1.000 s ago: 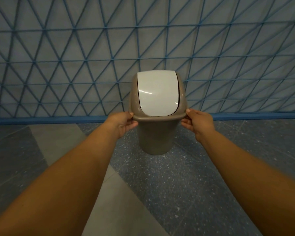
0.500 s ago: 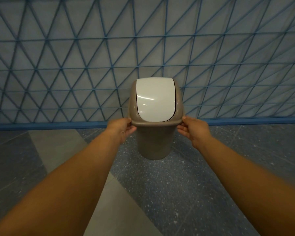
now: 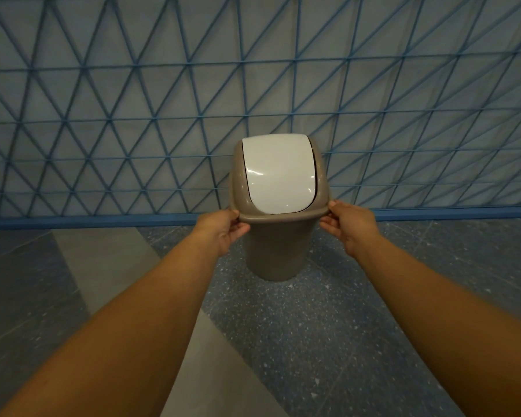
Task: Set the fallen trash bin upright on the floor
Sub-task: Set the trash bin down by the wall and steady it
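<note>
A taupe plastic trash bin (image 3: 275,251) with a white swing lid (image 3: 278,174) stands upright in the middle of the view, its base on the speckled dark floor. My left hand (image 3: 223,231) grips the bin's rim on its left side. My right hand (image 3: 348,225) grips the rim on the right side. Both arms reach straight out from the bottom corners. The bin's back side is hidden.
Right behind the bin runs a wall (image 3: 133,100) covered by a blue triangular metal grid, with a blue rail (image 3: 73,222) along its foot. The floor has dark speckled tiles (image 3: 328,341) and a lighter grey strip (image 3: 103,260) to the left.
The bin has sunk lower in the view and its base now meets the floor. Both hands stay on the rim.
</note>
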The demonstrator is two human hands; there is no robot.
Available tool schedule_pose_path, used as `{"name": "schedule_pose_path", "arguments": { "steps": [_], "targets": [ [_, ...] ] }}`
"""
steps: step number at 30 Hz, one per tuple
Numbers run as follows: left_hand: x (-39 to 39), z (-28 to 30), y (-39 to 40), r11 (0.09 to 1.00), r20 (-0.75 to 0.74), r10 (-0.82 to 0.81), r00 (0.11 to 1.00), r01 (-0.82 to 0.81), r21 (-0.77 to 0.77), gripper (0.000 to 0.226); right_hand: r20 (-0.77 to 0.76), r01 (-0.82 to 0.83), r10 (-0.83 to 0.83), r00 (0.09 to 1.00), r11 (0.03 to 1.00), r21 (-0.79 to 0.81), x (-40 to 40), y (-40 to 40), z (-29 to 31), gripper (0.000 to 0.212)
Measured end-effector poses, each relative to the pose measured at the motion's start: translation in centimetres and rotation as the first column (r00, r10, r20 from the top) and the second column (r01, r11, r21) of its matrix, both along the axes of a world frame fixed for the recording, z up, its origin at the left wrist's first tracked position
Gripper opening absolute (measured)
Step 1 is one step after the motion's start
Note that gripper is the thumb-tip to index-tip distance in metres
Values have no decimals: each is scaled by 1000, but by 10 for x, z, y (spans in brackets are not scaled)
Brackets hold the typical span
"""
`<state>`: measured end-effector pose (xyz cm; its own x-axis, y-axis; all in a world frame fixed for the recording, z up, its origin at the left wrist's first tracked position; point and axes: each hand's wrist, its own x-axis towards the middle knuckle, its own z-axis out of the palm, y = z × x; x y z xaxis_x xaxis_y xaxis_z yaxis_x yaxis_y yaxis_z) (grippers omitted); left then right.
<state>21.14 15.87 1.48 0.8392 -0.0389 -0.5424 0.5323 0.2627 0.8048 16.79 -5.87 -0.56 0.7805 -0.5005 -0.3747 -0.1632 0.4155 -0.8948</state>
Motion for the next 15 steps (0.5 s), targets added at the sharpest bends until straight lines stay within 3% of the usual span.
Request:
{"name": "schedule_pose_path", "arguments": {
  "steps": [15],
  "targets": [
    [3, -2, 3, 1000, -2, 6, 1000, -6, 16, 32, -13, 8, -8, 1000, 1000, -8, -1, 3, 0, 11]
  ]
}}
